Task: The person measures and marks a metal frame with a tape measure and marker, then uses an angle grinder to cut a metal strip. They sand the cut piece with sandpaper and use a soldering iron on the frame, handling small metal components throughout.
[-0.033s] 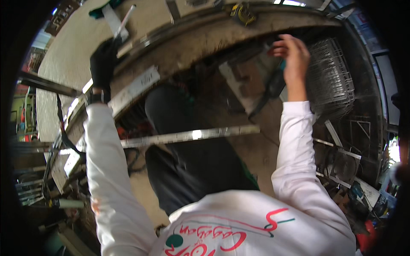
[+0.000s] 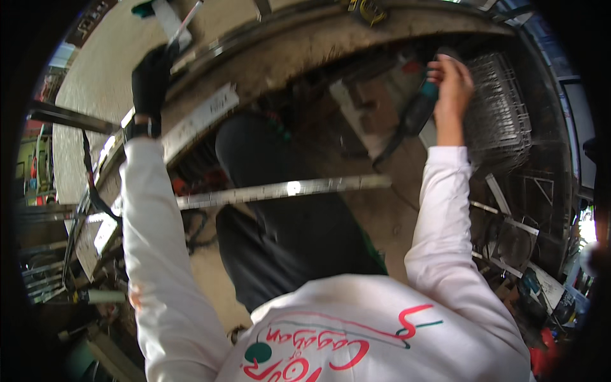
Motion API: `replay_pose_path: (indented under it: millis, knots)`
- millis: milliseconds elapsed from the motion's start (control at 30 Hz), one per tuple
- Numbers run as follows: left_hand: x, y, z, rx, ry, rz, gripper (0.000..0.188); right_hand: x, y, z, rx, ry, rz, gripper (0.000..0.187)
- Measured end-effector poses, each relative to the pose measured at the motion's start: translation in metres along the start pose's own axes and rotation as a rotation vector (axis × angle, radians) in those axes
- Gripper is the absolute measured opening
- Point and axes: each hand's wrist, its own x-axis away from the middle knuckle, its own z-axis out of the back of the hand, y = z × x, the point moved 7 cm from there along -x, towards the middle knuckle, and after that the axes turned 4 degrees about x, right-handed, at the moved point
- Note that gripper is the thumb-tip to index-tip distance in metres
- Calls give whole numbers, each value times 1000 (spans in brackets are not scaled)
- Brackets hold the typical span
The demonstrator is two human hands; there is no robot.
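Note:
My left hand [image 2: 151, 83], in a black glove, is closed at the edge of the bench. A slim white pen [image 2: 186, 20] sticks up from its fingers. Just beyond lies a square with a pale blade [image 2: 167, 24] and a green handle. A shiny metal bar [image 2: 219, 49] runs along the bench edge beside the glove. My bare right hand [image 2: 453, 89] has its fingers curled round the teal collar of a black angle grinder [image 2: 418, 111]. The grinder's head is partly hidden by the hand, and its cord trails down toward the floor.
A long perforated metal strip [image 2: 286, 190] crosses above my legs. The bench top [image 2: 102, 63] carries a yellow and black tape measure [image 2: 368, 11]. A wire rack [image 2: 499, 102] stands right of the grinder. Metal offcuts and tools clutter the lower right.
My right hand has moved slightly right and down, and its fingers have closed on the angle grinder, which has come up beside it. The left hand keeps nearly the same place.

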Motion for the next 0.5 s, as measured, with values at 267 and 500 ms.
replay_pose_path:
  millis: [267, 500]
  knots:
    - [37, 85, -4, -546, 254, -366, 31, 101, 51, 57, 228, -314, -349, 30]
    - [208, 199, -92, 283, -681, -121, 35, 143, 102, 94, 271, -55, -523, 40]
